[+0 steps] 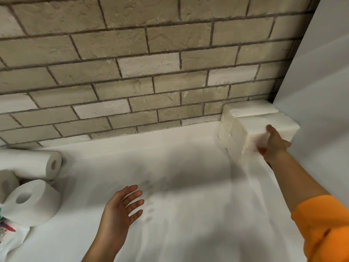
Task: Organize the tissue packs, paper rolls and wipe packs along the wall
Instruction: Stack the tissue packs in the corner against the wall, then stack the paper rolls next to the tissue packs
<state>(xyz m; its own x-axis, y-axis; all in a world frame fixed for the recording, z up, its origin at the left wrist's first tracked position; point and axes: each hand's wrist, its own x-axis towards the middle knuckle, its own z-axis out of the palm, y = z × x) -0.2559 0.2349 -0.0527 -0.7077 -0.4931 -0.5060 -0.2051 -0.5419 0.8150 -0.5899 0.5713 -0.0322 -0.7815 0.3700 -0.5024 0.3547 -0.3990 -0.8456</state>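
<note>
Tissue packs (249, 110), two; paper rolls (32, 202), three; wipe pack (11, 235), one; left hand (120, 207) slack, right hand (273, 143) around front tissue pack (251, 129).

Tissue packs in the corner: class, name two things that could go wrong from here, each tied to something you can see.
The right hand holds the front tissue pack, which juts forward of the back pack; released carelessly, it may sit crooked.
The long paper roll lies on its side by the wall and could roll away.
</note>
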